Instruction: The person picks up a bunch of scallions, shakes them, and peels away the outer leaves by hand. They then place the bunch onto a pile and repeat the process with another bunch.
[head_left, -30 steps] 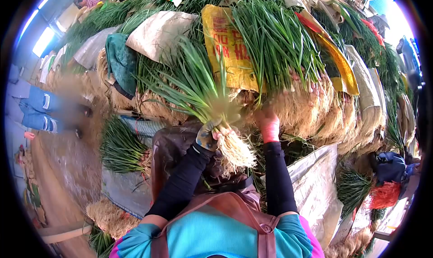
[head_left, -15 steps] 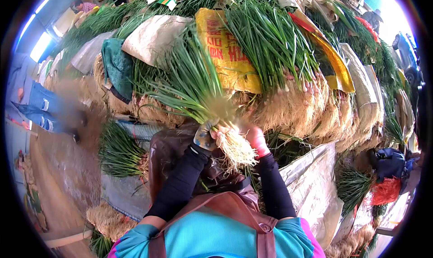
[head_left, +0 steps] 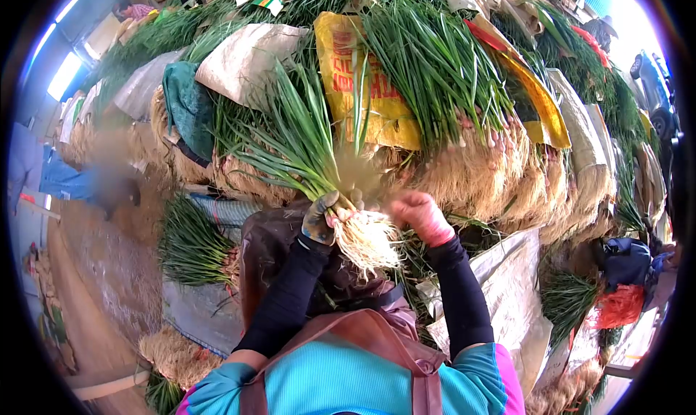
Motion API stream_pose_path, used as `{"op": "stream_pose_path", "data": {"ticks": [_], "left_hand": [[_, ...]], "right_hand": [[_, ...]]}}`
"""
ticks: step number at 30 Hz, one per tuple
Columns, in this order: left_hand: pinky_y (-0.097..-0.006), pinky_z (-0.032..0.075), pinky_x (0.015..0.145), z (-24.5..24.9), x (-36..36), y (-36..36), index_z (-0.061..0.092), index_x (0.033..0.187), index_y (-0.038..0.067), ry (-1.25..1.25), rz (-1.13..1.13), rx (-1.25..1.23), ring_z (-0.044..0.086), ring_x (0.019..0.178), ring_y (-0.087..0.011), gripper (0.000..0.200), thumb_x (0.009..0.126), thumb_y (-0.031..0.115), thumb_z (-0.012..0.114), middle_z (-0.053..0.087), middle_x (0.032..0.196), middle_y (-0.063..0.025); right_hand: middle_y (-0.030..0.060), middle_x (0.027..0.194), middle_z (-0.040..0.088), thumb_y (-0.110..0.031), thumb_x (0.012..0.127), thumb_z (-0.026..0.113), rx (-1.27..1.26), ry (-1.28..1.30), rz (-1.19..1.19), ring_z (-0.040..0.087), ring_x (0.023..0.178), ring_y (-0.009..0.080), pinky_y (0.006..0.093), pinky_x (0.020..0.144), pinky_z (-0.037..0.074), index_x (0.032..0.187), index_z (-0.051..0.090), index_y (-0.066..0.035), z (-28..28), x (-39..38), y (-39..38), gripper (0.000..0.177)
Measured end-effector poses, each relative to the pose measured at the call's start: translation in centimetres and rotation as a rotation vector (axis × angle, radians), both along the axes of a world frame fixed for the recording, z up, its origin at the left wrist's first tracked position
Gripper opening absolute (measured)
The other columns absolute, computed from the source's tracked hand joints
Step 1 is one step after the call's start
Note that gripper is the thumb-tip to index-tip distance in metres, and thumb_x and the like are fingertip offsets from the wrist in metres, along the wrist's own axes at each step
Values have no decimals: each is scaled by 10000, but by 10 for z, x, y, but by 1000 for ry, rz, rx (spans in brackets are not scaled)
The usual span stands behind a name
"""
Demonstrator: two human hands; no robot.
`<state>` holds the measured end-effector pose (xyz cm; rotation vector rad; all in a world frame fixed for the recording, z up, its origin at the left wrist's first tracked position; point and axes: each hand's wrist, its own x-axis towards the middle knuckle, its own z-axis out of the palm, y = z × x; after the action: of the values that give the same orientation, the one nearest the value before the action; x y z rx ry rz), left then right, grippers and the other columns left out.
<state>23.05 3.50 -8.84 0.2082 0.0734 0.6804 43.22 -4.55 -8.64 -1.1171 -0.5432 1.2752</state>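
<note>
Here, I judge onion bunch light, bendy, bruisable; best gripped near bulbs, where left hand wraps fingers. Right hand: fingers curled; pinch, cannot tell.

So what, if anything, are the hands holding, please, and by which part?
Left hand: the leafy bunch, by its stem bases above the roots. Right hand: unclear.

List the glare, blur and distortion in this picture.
Head view: fisheye distortion bends the scene inside a black border; head view: glare washes out the upper right and the bright panel at upper left; head view: hazy smudges sit beside the held bunch and by the jeans.
</note>
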Motion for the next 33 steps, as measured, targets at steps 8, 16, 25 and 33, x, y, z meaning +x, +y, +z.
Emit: {"op": "stream_pose_path", "data": {"ticks": [8,16,25,33], "left_hand": [[-516,336,967,-45,-4,7,523,1063,52,-95,152,79,538,1043,-255,270,847,214,515,555,1097,-135],[-486,348,957,-26,15,-8,553,1031,40,9,61,58,507,1070,-297,232,832,158,535,575,1077,-151],[-503,380,914,-55,-22,39,528,1030,55,213,231,45,526,933,-266,206,838,129,528,557,975,-105],[-514,387,913,-34,-6,39,527,1031,47,209,263,95,534,927,-268,213,843,147,529,566,967,-108]], "right_hand": [[192,1099,568,-437,865,468,-101,-1187,66,610,859,315,438,670,493,1356,222,-117,-68,-1,-28,636],[157,1199,475,-449,914,361,301,696,29,534,985,278,379,864,447,1363,218,-78,8,-67,-18,600],[-87,501,293,-152,867,510,491,254,-55,269,361,18,184,310,213,1263,403,-46,48,15,-83,423],[41,980,591,-81,799,611,8,-343,165,534,727,99,219,655,461,1256,403,-6,5,-45,-45,508]]}}
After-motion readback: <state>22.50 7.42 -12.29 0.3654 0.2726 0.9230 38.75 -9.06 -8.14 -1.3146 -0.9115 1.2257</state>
